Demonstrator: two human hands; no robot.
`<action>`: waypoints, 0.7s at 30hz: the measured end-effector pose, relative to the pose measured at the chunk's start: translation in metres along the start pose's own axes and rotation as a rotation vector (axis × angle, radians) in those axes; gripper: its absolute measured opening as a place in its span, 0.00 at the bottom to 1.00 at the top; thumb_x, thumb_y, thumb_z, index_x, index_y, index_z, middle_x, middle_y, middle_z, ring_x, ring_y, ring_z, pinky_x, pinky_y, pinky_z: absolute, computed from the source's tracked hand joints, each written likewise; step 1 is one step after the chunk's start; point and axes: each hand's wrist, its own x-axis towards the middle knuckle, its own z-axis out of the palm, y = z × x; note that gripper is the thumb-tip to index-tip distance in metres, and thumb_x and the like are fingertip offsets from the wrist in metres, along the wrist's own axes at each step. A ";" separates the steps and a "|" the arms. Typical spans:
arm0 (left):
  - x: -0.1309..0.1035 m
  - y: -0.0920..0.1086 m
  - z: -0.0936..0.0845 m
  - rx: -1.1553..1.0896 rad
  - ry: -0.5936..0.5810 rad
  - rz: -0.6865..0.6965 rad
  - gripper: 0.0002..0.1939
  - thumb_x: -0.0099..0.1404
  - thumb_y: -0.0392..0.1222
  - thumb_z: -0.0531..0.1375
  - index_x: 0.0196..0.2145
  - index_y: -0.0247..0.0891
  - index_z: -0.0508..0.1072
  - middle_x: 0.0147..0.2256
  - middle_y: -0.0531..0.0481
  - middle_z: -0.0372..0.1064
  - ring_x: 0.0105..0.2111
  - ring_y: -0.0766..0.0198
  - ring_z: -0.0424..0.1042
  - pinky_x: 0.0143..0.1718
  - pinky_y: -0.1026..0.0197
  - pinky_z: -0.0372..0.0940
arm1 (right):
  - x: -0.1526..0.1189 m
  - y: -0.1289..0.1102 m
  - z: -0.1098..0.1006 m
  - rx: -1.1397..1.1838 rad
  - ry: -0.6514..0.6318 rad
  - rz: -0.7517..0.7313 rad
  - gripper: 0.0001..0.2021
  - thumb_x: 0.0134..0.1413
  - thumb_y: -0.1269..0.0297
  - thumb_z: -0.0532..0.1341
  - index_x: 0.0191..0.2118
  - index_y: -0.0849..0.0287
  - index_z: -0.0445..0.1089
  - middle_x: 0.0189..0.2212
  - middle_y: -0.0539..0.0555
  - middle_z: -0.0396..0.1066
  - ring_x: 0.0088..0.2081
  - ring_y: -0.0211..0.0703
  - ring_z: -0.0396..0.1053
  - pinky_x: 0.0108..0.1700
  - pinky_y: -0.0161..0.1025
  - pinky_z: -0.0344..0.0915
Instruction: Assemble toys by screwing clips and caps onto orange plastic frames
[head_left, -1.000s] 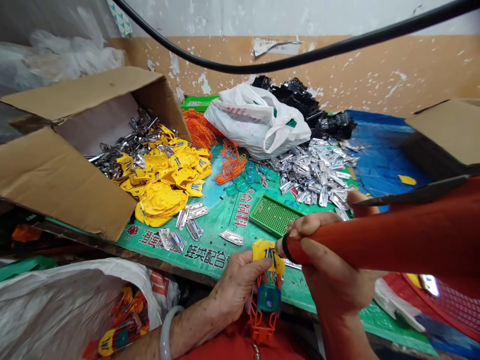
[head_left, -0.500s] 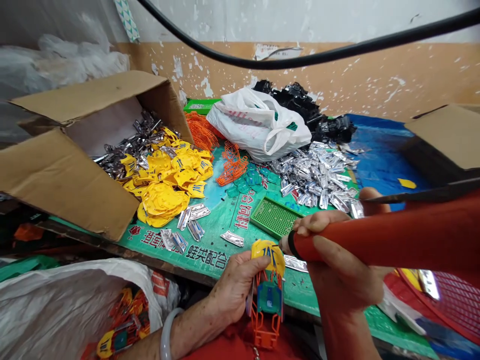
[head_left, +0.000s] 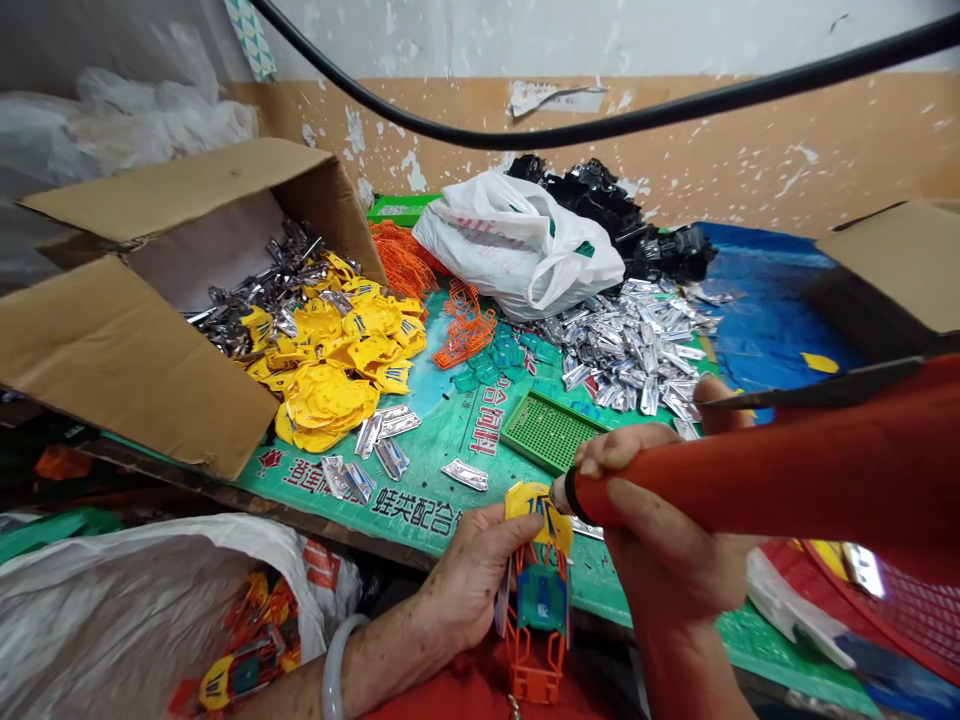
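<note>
My left hand is closed round the side of a toy car body, its thumb pressed on the yellow front piece. Behind that piece come a green panel and an orange frame. My right hand is wrapped round a red electric screwdriver, held nearly level. The driver's nose meets the right part of the yellow piece, and its tip is hidden there. Just beyond lies a green perforated tray. A silver strip on the table is partly covered by the driver.
A cardboard box spills yellow pieces on the left. Silver parts, a white plastic bag and black parts lie behind. A white sack with assembled bodies is lower left; a red mesh basket sits right.
My right hand and the screwdriver have moved left and slightly down, bringing the driver's nose against the yellow piece. The left hand with the toy car body has barely shifted.
</note>
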 end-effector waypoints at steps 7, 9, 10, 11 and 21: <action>0.001 0.000 -0.001 0.007 -0.010 0.005 0.16 0.49 0.44 0.69 0.30 0.29 0.74 0.22 0.51 0.69 0.18 0.71 0.64 0.20 0.68 0.60 | 0.000 0.001 -0.002 0.010 -0.017 -0.010 0.32 0.45 0.74 0.64 0.56 0.43 0.58 0.28 0.45 0.69 0.28 0.40 0.66 0.34 0.43 0.67; 0.002 0.000 -0.001 0.016 -0.007 0.008 0.16 0.49 0.44 0.69 0.31 0.29 0.74 0.22 0.51 0.69 0.19 0.71 0.64 0.21 0.67 0.60 | 0.000 0.002 -0.002 0.005 -0.018 -0.005 0.32 0.46 0.74 0.64 0.56 0.43 0.58 0.28 0.45 0.69 0.28 0.39 0.66 0.35 0.44 0.67; 0.002 -0.001 -0.001 0.018 -0.006 0.009 0.16 0.50 0.44 0.69 0.31 0.29 0.74 0.22 0.50 0.69 0.19 0.71 0.64 0.21 0.67 0.60 | -0.001 0.003 -0.002 0.001 -0.015 -0.004 0.32 0.46 0.74 0.64 0.56 0.43 0.58 0.28 0.45 0.69 0.28 0.39 0.67 0.35 0.44 0.67; 0.002 -0.001 -0.002 0.017 -0.006 0.011 0.16 0.50 0.44 0.69 0.31 0.28 0.74 0.23 0.50 0.70 0.19 0.71 0.64 0.21 0.67 0.60 | -0.001 0.003 -0.002 -0.004 -0.012 -0.005 0.32 0.46 0.74 0.64 0.56 0.43 0.58 0.28 0.45 0.69 0.28 0.39 0.67 0.36 0.44 0.67; 0.001 -0.002 0.000 0.036 -0.007 0.010 0.16 0.50 0.45 0.69 0.31 0.29 0.75 0.24 0.49 0.71 0.20 0.70 0.66 0.22 0.66 0.60 | 0.000 0.005 -0.003 -0.038 0.005 -0.039 0.31 0.46 0.74 0.64 0.55 0.41 0.60 0.28 0.44 0.68 0.28 0.40 0.67 0.34 0.43 0.67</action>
